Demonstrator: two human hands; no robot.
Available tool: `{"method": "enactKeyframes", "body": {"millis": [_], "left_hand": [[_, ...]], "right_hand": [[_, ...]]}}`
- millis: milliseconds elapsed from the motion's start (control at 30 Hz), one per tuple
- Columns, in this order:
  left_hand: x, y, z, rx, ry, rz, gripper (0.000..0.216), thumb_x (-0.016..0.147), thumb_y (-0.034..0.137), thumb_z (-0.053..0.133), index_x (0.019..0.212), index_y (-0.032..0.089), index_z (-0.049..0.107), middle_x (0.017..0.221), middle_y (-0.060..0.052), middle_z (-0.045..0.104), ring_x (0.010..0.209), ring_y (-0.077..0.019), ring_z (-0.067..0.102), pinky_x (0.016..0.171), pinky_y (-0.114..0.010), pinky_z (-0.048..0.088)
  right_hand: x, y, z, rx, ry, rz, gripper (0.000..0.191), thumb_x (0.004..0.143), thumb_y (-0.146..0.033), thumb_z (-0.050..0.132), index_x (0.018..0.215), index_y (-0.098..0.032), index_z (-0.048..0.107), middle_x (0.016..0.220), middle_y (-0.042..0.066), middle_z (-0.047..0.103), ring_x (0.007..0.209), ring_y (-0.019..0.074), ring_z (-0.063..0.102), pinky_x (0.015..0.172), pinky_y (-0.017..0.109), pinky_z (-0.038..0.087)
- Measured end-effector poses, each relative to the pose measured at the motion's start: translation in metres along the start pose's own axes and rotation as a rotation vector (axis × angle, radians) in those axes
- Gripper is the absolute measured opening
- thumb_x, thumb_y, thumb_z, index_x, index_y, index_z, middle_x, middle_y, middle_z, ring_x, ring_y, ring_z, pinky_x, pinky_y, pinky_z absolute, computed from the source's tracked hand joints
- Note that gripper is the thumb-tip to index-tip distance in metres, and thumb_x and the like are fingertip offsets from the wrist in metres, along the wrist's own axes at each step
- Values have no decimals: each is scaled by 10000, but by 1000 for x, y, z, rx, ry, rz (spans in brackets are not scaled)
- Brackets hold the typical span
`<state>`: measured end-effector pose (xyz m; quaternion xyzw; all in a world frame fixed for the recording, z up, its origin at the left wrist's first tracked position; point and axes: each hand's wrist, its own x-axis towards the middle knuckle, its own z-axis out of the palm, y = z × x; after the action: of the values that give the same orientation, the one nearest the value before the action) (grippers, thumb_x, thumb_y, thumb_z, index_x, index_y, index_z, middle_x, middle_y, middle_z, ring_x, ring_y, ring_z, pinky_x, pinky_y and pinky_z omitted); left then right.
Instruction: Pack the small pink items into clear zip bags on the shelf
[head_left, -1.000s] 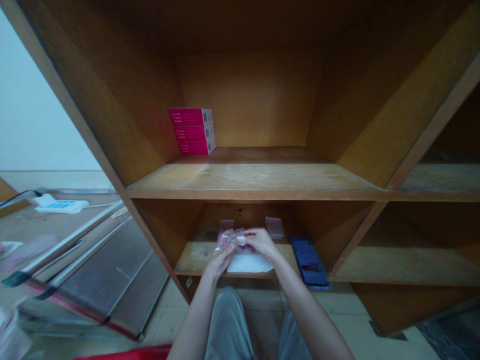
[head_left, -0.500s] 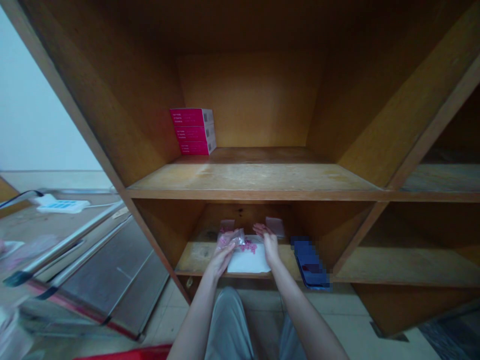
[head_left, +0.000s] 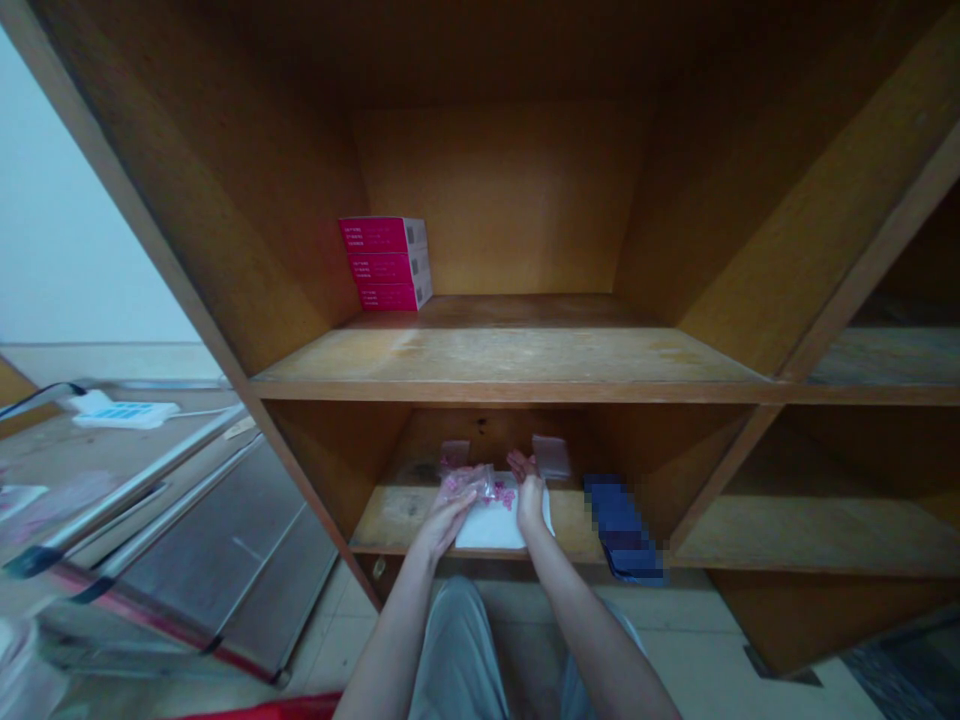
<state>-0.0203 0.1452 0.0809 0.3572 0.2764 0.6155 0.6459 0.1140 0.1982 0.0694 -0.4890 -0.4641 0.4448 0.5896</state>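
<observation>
In the lower cubby of the wooden shelf, my left hand (head_left: 448, 515) is closed on a clear plastic bag (head_left: 469, 483) with pink bits in it. The bag's mouth points right, over a white sheet (head_left: 487, 530). Small pink pieces (head_left: 505, 497) lie in a loose heap on that sheet; they are too small to name. My right hand (head_left: 529, 492) stands on edge beside the heap, fingers stretched out, holding nothing. Behind my left hand lies another clear bag (head_left: 454, 453) with some pink in it. A flat clear bag (head_left: 552, 457) lies behind my right hand.
A dark blue item (head_left: 624, 530), partly pixelated, lies at the cubby's right front edge. Three pink boxes (head_left: 384, 264) are stacked on the upper shelf (head_left: 510, 352). At the left stands a metal-framed table (head_left: 202, 530) with a white power strip (head_left: 124, 410) on it.
My right hand has moved a little left, closer to the pink pieces. My left hand and its bag have shifted slightly, the bag's mouth now nearer the heap.
</observation>
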Motion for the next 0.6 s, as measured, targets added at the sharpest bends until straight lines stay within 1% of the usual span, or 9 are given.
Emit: {"method": "enactKeyframes", "body": {"millis": [133,267,367,500,600], "left_hand": [[1,-1,0,5,-19,-2,392,632,110,684,981,163,513,1176,-96,541,1091,-204,501,1001,-380,297],[3,-2,-1,33,-36,-16,399,632,109,685,989,157,513,1164,-104,546,1061,-193,522,1004,-379,282],[6,-3,0,94,-40,-31,411,621,128,697,992,148,519,1147,-114,554,1025,-198,544,980,-392,307],[13,-7,1,216,-72,-17,428,603,158,712,991,143,531,1112,-127,573,1027,-215,539,951,-395,336],[19,-11,2,281,-120,-46,450,598,186,717,1003,150,527,1104,-136,578,1017,-227,545,935,-413,350]], "right_hand": [[-2,10,1,24,-15,42,617,826,-444,74,1122,-109,501,1105,143,577,1005,190,550,853,326,406],[-2,15,0,84,-4,44,600,821,-448,108,1099,-102,512,1095,153,582,990,190,559,849,318,412],[0,17,-1,125,-16,53,593,818,-450,130,1079,-94,525,1081,167,587,975,193,568,843,313,418],[1,17,-1,56,-56,55,630,831,-472,96,1094,-95,527,1090,168,583,976,191,570,821,302,430],[0,17,1,25,-67,75,620,846,-463,104,1097,-100,539,1098,166,581,990,198,561,830,314,424]]}}
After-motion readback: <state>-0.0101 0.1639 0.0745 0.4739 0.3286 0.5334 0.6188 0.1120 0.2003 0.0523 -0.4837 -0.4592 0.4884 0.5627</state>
